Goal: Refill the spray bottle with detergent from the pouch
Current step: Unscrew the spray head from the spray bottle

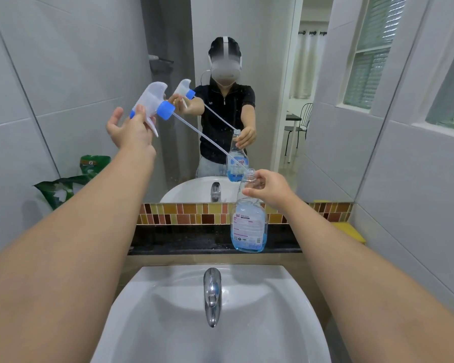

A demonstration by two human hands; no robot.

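Note:
A clear spray bottle (249, 226) with a little blue liquid at its bottom stands upright on the dark ledge behind the sink. My right hand (269, 191) grips its neck just under the open mouth. My left hand (127, 129) holds the white and blue trigger head (155, 104) up at the left, tilted. Its long dip tube (202, 136) slants down to the right, its tip near the bottle's mouth. A green detergent pouch (71, 183) leans against the left wall.
A white sink (147, 299) with a chrome tap (212, 294) lies below my arms. The dark ledge (184, 239) and a mosaic tile strip run under a large mirror (247, 82) that reflects me. A yellow item (350, 231) lies at the ledge's right end.

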